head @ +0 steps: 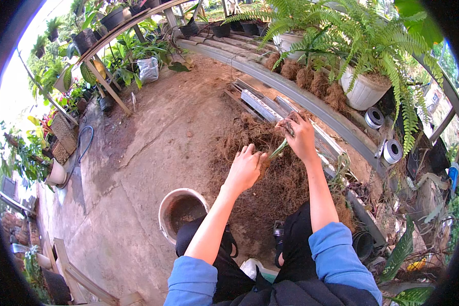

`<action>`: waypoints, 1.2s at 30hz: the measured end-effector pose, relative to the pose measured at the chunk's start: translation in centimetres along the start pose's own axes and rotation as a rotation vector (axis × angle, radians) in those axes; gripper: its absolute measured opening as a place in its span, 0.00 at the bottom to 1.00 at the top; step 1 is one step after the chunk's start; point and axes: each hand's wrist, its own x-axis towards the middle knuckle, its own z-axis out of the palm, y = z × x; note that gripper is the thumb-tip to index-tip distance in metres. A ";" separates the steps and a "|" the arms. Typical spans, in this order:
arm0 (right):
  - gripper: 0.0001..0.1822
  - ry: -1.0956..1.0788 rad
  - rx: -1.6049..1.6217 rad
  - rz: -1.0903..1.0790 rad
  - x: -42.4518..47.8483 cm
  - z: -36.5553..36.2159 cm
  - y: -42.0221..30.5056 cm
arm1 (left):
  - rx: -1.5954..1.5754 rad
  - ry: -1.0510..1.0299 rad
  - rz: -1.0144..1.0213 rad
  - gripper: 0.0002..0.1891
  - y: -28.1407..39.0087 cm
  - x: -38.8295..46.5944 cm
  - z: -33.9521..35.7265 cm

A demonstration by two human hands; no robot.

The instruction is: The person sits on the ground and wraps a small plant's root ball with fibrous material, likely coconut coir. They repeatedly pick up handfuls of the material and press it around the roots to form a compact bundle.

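Both my hands meet over a heap of brown coconut fibre [287, 183] on the ground. My left hand [248, 167] grips the lower end of a green plant stem [279, 148], with some brown fibre under its fingers. My right hand [299, 132], soiled at the fingertips, is closed on the stem's upper end; what else lies inside its fingers is hidden. A white bucket [163, 214] with dark contents stands on the floor by my left knee.
Metal channels [263, 106] lie just beyond the fibre. Behind them, a raised bench edge [290, 90] carries fibre-wrapped bundles [305, 78], a potted fern [361, 91] and wire spools [392, 151]. A hose [85, 143] curves along the floor at left.
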 end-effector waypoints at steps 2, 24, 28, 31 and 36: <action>0.04 -0.018 0.030 0.011 -0.2 0.7 0.2 | 0.003 -0.017 0.057 0.20 -0.2 -0.4 0.1; 0.10 -0.010 0.509 0.577 -1.8 4.6 7.3 | -1.254 0.259 -0.316 0.22 -3.4 -1.0 0.6; 0.10 -0.205 0.576 0.519 -2.8 5.6 6.9 | -1.403 0.489 -0.368 0.20 -4.3 -0.1 0.5; 0.11 -0.371 0.640 0.444 -2.6 5.2 3.3 | -1.434 0.670 -0.447 0.20 -6.7 0.4 0.2; 0.10 -0.408 0.774 0.296 -1.4 3.4 -2.3 | -1.466 0.955 -0.492 0.24 -11.3 1.1 0.1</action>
